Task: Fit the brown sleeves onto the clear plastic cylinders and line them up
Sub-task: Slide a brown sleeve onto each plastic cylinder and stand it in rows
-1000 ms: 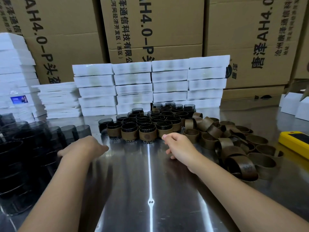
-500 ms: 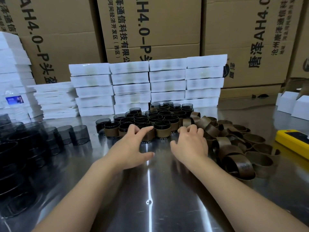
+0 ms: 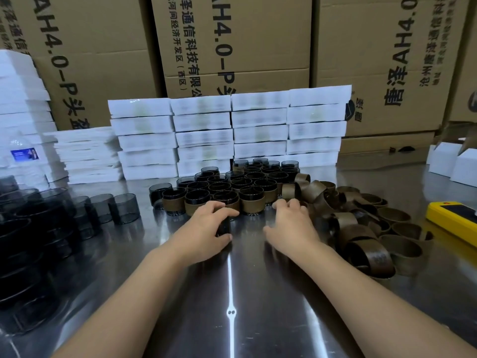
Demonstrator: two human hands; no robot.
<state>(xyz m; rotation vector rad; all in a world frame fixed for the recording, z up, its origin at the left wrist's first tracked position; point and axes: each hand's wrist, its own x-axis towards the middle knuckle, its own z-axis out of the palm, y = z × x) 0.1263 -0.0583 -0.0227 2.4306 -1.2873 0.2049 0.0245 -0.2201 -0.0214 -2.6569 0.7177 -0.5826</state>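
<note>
Standing at a shiny steel surface (image 3: 232, 293), both forearms stretched toward the far side. Clasping one clear plastic cylinder (image 3: 223, 226) in the left grip (image 3: 205, 228), thumb on its near side and fingers curled over its far side, right at the near edge of the sleeved cylinders (image 3: 251, 200). Holding the right grip (image 3: 291, 228) palm down just beside it, fingers loosely bent and unclenched, tips at the near left edge of the heap of loose brown sleeves (image 3: 361, 228); somewhat blurred there, with nothing seen pinched. Looking past both at the sleeved cylinders, packed upright in rows running toward the far side and touching one another, with the brown heap against their right side. Seeing to the left, apart from them, a few bare cylinders (image 3: 124, 208) lined side by side, and further left a dark stack (image 3: 25, 241) of more. Facing stacks of white boxes (image 3: 232, 130) behind the rows, tall cardboard cartons (image 3: 232, 47) behind those, a water bottle (image 3: 23, 153) at far left and a yellow device (image 3: 451, 218) at the right edge.
</note>
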